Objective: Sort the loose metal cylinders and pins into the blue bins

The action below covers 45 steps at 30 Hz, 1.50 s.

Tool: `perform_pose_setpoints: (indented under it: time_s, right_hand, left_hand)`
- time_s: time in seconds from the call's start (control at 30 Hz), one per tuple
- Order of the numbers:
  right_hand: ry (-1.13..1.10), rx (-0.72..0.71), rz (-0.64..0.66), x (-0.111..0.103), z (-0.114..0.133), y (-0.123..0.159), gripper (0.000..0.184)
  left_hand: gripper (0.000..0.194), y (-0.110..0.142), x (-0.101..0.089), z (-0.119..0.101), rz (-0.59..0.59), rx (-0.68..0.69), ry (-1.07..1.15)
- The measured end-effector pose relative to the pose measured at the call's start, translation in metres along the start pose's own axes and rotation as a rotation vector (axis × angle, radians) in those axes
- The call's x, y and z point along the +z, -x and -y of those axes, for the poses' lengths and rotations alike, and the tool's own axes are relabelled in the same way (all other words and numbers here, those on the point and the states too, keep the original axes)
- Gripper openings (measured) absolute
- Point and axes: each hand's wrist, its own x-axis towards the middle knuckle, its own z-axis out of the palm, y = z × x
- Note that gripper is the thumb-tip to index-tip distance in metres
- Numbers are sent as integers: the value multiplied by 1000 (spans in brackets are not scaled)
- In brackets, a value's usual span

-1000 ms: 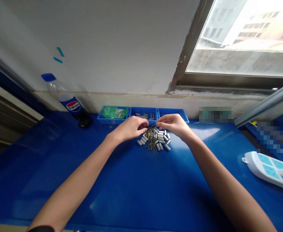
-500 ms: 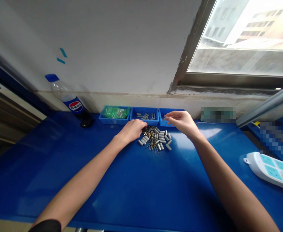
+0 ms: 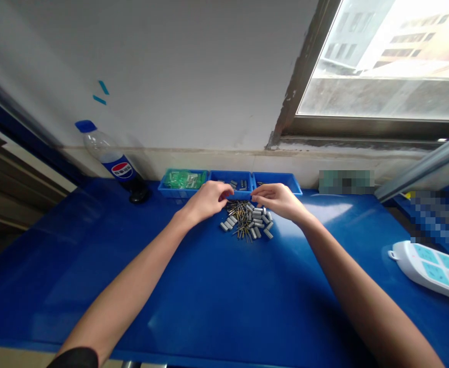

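Note:
My left hand (image 3: pixel 209 198) is just left of a pile of thin brass-and-dark bits (image 3: pixel 242 220), in front of the middle blue bin. Its fingers and thumb curl together; anything between them is too small to make out. On the other side of the pile, my right hand (image 3: pixel 280 201) hovers before the right blue bin (image 3: pixel 295 186), thumb and fingers slightly apart. No part shows in it. Short grey metal blocks (image 3: pixel 257 215) lie beside and among the bits. More grey blocks are inside the middle blue bin (image 3: pixel 243 194), while a few thin pieces show in the right bin.
A left blue bin (image 3: pixel 178 193) holds a green plastic bag (image 3: pixel 186 179) of parts. A cola bottle (image 3: pixel 120 166) stands at the back left. The white power strip (image 3: pixel 431 266) lies at the right of the blue table (image 3: pixel 217 296). A wall and window frame are behind.
My right hand has drawn back from over the right bin toward the pile, and the thin piece at its fingertips no longer shows there. My left hand has lifted slightly off the pile.

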Motion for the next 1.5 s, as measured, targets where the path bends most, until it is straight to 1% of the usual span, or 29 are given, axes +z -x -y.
perform_pose_setpoints:
  time_s: [0.1, 0.17, 0.27, 0.33, 0.43, 0.53, 0.7, 0.77, 0.83, 0.9, 1.0, 1.07, 1.13, 1.2, 1.3, 1.4, 1.5]
  right_hand:
    - [-20, 12, 40, 3, -1, 0, 22]
    - [-59, 37, 74, 5, 0, 2, 25]
    - [-169, 80, 120, 7, 5, 4, 34]
    - [-272, 96, 142, 8, 8, 6, 39]
    - [-399, 94, 156, 9, 11, 7, 40]
    - [-478, 103, 150, 9, 11, 7, 36]
    - [-545, 127, 121, 11, 12, 7, 31]
    - [-526, 123, 104, 10, 13, 6, 32]
    - [-474, 108, 62, 7, 12, 5, 33]
    - [-410, 94, -20, 2, 11, 3, 33]
    - [-307, 70, -186, -6, 11, 2, 32]
    - [-233, 64, -275, -11, 13, 2, 33]
    - [-185, 74, -319, -14, 16, 2, 35]
    - [-174, 90, -323, -14, 18, 3, 37]
    - [-179, 90, -294, -11, 17, 2, 36]
    - [-175, 63, -265, -7, 12, 1, 35]
    - [-167, 50, -243, -6, 7, -1, 32]
  left_hand:
    - [15, 0, -4, -4, -110, -43, 162]
    - [8, 0, -5, -7, -153, -91, 317]
    - [12, 0, -5, -11, -142, -149, 514]
    - [16, 0, -5, -13, -120, -162, 590]
    - [19, 0, -6, -15, -95, -162, 644]
    - [19, 0, -8, -18, -74, -156, 647]
    - [17, 0, -7, -19, -53, -110, 597]
    - [15, 1, -6, -17, -46, -86, 506]
    - [15, 1, -3, -12, -19, -65, 340]
    - [19, 2, 1, -8, 37, -55, 143]
    - [28, 4, 10, -4, 138, -62, -94]
    - [32, 5, 16, -6, 183, -76, -205]
    - [32, 6, 19, -9, 194, -86, -276]
    - [29, 6, 22, -11, 182, -85, -308]
    - [23, 6, 23, -12, 167, -89, -307]
    - [21, 5, 22, -9, 142, -90, -265]
    - [21, 4, 20, -5, 107, -40, -181]
